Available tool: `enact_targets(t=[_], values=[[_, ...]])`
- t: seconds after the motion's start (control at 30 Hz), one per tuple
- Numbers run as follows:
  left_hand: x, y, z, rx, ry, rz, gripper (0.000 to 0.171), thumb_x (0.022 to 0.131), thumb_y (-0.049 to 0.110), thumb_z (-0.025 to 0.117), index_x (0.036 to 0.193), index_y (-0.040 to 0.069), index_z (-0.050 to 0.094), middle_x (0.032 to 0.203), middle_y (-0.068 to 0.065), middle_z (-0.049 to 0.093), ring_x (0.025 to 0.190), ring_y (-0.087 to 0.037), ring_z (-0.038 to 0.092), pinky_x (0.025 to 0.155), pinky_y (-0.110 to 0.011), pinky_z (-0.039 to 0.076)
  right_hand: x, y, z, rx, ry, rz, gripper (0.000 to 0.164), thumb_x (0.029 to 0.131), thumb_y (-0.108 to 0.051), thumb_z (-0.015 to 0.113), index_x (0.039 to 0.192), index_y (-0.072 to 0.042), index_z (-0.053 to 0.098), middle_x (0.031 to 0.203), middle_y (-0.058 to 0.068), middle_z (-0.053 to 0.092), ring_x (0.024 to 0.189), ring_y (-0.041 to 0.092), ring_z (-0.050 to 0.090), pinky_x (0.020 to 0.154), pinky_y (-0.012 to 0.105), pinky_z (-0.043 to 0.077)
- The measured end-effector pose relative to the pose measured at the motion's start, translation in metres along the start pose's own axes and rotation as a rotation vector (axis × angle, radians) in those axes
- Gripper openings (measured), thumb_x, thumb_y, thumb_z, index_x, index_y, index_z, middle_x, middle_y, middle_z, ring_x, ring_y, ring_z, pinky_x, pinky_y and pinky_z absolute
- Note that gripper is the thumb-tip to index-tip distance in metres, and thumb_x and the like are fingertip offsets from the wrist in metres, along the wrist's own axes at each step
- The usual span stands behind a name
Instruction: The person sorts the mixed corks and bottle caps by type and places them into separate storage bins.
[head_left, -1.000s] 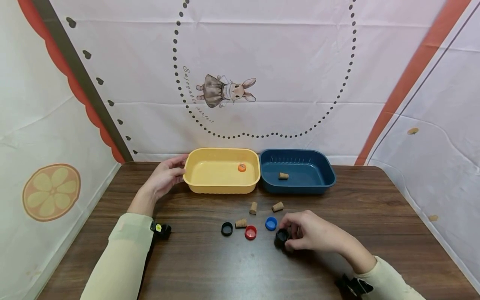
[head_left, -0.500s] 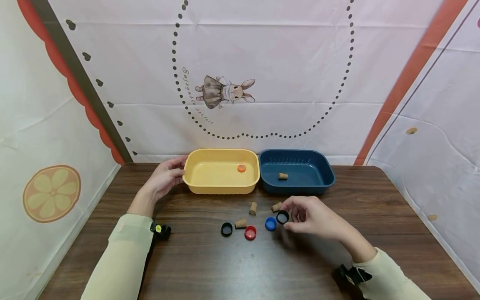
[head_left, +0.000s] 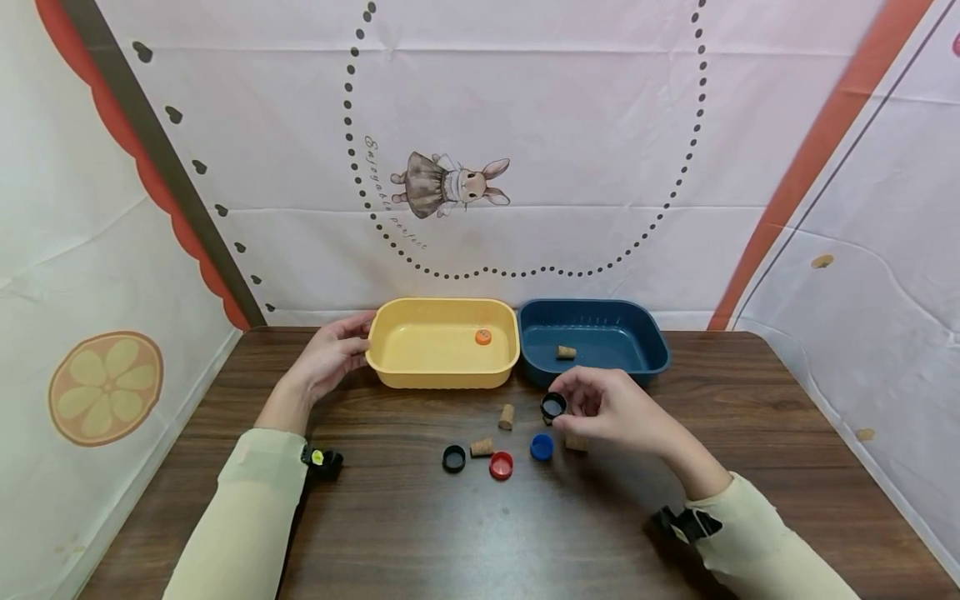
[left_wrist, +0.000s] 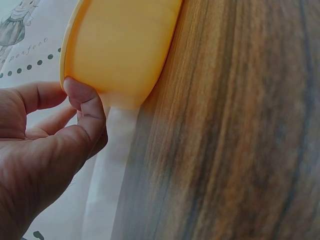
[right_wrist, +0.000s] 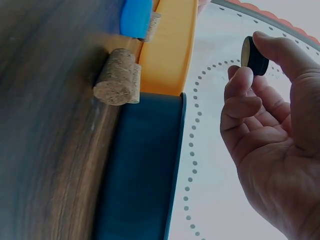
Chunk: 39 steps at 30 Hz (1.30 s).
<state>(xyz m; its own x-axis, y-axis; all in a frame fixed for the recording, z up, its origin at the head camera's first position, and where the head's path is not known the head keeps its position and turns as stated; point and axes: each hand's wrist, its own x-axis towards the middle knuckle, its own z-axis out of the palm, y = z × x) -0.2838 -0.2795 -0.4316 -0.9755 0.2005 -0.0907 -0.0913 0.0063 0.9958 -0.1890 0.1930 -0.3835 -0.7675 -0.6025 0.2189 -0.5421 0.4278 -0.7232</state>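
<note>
At the left end of the yellow tray (head_left: pixel 442 377), my left hand (head_left: pixel 330 358) pinches the rim between thumb and fingers; the left wrist view shows the thumb (left_wrist: pixel 82 92) at that edge. My right hand (head_left: pixel 611 408) holds a black bottle cap (head_left: pixel 553 406) between thumb and fingertips, raised over the table in front of the blue tray (head_left: pixel 585 377). In the right wrist view the black cap (right_wrist: pixel 255 57) stands on edge in that pinch. One cork (head_left: pixel 576 443) shows below the right hand, and another is mostly hidden behind the held cap.
Nearer me lie a blue cap (head_left: pixel 542 447), a red cap (head_left: pixel 501 465), a second black cap (head_left: pixel 453 458) and two corks, one beside the red cap (head_left: pixel 482 447), one farther back (head_left: pixel 507 417). An orange cap (head_left: pixel 483 337) sits in the yellow tray, a cork (head_left: pixel 566 352) in the blue one.
My right hand has lifted the black cap off the table and carried it toward the blue tray, uncovering a cork. The left hand stays at the yellow tray.
</note>
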Motion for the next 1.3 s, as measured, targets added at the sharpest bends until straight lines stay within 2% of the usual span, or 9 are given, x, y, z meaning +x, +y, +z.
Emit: enact_targets(t=[0.67,0.87,1.23,1.3], values=[[-0.002,0.000,0.001,0.009,-0.001,0.010,0.061,0.107,-0.006,0.050,0.165,0.002,0.034,0.147,-0.027,0.039,0.116,-0.030,0.058,0.084,-0.027,0.058,0.055,-0.002,0.002,-0.026,0.063,0.027,0.033,0.093,-0.022,0.085,0.122,-0.016,0.071,0.082,-0.001,0.068,0.072,0.018,0.063,0.062,0.032,0.053],[-0.003,0.001,0.002,0.007,0.007,0.005,0.061,0.106,-0.006,0.052,0.165,0.002,0.036,0.145,-0.025,0.041,0.113,-0.027,0.058,0.083,-0.027,0.057,0.076,0.001,0.007,-0.032,0.049,0.042,0.032,0.093,-0.025,0.085,0.122,-0.017,0.071,0.085,0.001,0.069,0.074,0.019,0.064,0.062,0.032,0.053],[-0.003,0.002,0.000,0.005,-0.004,0.003,0.062,0.106,-0.005,0.051,0.166,0.002,0.033,0.149,-0.026,0.039,0.115,-0.028,0.059,0.085,-0.028,0.058,0.109,0.008,0.014,-0.063,0.042,0.043,0.032,0.094,-0.022,0.084,0.121,-0.011,0.072,0.087,0.004,0.070,0.076,0.019,0.063,0.067,0.034,0.053],[-0.004,0.002,0.000,0.010,-0.005,0.005,0.063,0.106,-0.005,0.051,0.166,0.002,0.033,0.148,-0.026,0.040,0.115,-0.027,0.059,0.085,-0.028,0.057,0.115,0.009,0.014,-0.072,0.047,0.048,0.032,0.094,-0.021,0.084,0.121,-0.010,0.072,0.092,0.003,0.071,0.077,0.018,0.064,0.068,0.034,0.054]])
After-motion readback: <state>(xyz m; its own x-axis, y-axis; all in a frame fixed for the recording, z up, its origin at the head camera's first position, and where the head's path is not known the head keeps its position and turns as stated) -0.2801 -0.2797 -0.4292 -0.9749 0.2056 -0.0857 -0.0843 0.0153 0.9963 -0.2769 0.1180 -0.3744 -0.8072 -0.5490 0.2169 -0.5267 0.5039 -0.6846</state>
